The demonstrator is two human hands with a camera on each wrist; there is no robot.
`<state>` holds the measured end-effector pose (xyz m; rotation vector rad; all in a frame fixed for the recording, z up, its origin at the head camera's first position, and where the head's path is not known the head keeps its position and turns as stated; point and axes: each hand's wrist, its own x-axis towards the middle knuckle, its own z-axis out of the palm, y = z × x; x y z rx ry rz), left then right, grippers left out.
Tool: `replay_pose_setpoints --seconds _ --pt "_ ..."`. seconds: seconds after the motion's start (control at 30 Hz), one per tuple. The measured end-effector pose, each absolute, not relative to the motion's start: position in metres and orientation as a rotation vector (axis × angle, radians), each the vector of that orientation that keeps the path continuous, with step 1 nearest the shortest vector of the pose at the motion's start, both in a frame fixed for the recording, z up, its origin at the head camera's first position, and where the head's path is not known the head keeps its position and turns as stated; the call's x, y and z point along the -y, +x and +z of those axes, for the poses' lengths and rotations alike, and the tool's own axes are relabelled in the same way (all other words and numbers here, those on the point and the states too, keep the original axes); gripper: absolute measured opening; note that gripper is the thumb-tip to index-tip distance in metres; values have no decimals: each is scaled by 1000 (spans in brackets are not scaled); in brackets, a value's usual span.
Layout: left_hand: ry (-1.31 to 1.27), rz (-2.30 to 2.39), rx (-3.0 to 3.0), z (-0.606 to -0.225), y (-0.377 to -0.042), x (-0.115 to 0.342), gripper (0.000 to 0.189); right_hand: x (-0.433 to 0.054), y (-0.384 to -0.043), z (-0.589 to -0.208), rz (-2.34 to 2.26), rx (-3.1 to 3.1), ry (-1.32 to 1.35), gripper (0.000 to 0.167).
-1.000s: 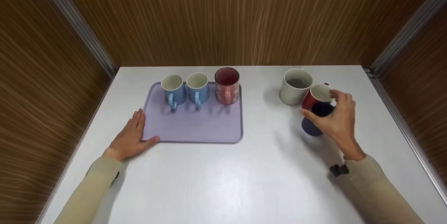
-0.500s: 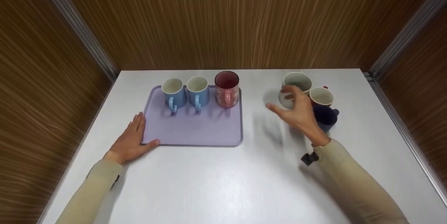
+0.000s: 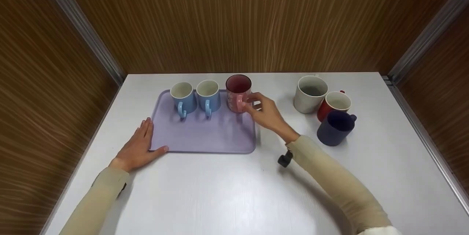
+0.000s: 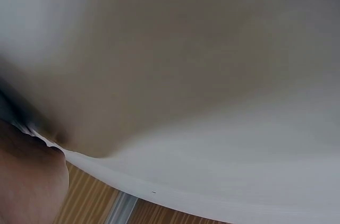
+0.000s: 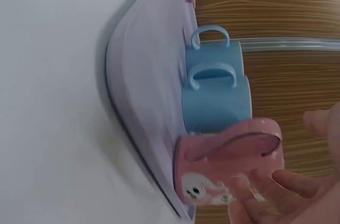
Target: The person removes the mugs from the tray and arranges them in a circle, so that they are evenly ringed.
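A pink mug (image 3: 233,99) with a dark red inside and a white ghost-like print stands at the back right corner of a lilac tray (image 3: 201,136). Beside its handle is my right hand (image 3: 269,114). In the right wrist view the fingers (image 5: 276,192) lie along the mug's side, while the thumb stands apart from the handle. Whether the fingers touch the mug I cannot tell. Two light blue mugs (image 3: 185,104) (image 3: 209,99) stand left of it, handles facing front. My left hand (image 3: 135,147) rests flat at the tray's front left corner, thumb on its front edge.
On the right of the white table (image 3: 205,191) a white mug (image 3: 307,99), a red mug (image 3: 324,109) and a dark blue mug (image 3: 331,132) stand close together. Wood-grain panels (image 3: 234,22) rise behind and on both sides.
My right hand has moved left from the dark blue mug, past the white mug, to the pink mug. The dark blue mug now stands upright by the red one. My left hand has stayed put.
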<state>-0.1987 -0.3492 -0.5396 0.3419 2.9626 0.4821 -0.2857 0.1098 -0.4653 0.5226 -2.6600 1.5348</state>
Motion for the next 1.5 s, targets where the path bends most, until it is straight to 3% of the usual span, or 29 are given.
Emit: replay_pose_setpoints --seconds 0.2,0.5,0.77,1.1,1.5 --pt "348 486 -2968 -541 -196 349 118 -87 -290 -478 1639 2616 434 31" --pt "343 502 -2965 -539 -197 349 119 -78 -295 -485 2096 2540 246 38" --pt "332 493 -2960 -541 -197 350 120 -74 -290 -477 2474 2399 115 29" --pt "338 496 -2965 -542 -198 350 119 -76 -290 -472 2473 2335 38 34" --pt "324 497 -2948 -542 -199 350 119 -95 -287 -451 2392 2321 197 36"
